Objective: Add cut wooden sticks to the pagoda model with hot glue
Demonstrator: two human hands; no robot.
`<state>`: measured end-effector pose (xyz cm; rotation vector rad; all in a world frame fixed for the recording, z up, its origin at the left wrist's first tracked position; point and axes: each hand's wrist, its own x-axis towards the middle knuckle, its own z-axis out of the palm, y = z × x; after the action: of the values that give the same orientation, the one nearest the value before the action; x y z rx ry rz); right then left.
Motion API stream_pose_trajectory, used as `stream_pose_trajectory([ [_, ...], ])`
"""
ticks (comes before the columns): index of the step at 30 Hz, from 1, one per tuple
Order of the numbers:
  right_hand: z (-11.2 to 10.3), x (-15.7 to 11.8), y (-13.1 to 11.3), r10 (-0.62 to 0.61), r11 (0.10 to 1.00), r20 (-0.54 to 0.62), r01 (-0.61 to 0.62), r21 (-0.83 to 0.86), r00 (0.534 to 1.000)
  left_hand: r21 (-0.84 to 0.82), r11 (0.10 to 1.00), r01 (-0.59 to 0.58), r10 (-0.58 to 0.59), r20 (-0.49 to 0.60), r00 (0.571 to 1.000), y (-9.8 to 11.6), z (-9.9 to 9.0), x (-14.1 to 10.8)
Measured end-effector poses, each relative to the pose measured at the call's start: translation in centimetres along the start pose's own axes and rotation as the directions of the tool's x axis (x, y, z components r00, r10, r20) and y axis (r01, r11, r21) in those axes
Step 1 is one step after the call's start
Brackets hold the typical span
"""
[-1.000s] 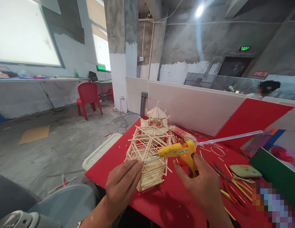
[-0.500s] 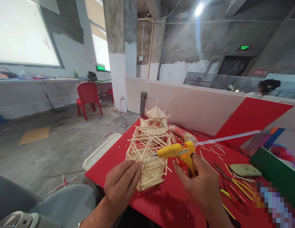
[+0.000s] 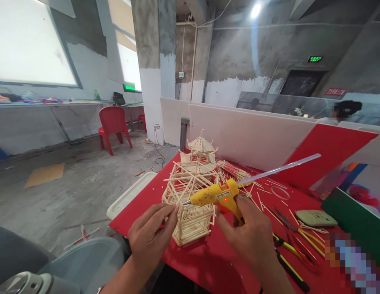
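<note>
My right hand (image 3: 249, 224) grips a yellow hot glue gun (image 3: 213, 194) with a lit red light and a long clear glue stick (image 3: 282, 168) out of its back. The nozzle points left at the near upper corner of a frame of thin wooden sticks (image 3: 194, 222); contact is hard to tell. At that corner my left hand (image 3: 153, 230) pinches what looks like a small wooden stick, mostly hidden by the fingers. Behind the frame stands a stick pavilion with a pointed roof (image 3: 201, 146).
Loose sticks (image 3: 234, 169) lie behind the glue gun on the red table (image 3: 208, 261). Pliers and cutters (image 3: 297, 241), a green pouch (image 3: 315, 218) and a green board (image 3: 355, 224) are on the right. A white partition (image 3: 239, 130) borders the back; a red chair (image 3: 112, 122) stands left.
The glue gun has moved left and slightly down, bringing its nozzle to the frame's corner. My left hand has shifted slightly left, with its fingertips still at the corner.
</note>
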<state>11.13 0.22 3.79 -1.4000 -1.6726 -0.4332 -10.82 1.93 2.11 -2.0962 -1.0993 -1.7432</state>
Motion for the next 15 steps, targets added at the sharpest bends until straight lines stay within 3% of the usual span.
stream_pose_trajectory([
  [15, 0.68, -0.48, 0.66, -0.063, 0.995, -0.042, 0.059, -0.082, 0.997, 0.03, 0.999, -0.041, 0.041, -0.002, 0.999, -0.11, 0.05, -0.39],
])
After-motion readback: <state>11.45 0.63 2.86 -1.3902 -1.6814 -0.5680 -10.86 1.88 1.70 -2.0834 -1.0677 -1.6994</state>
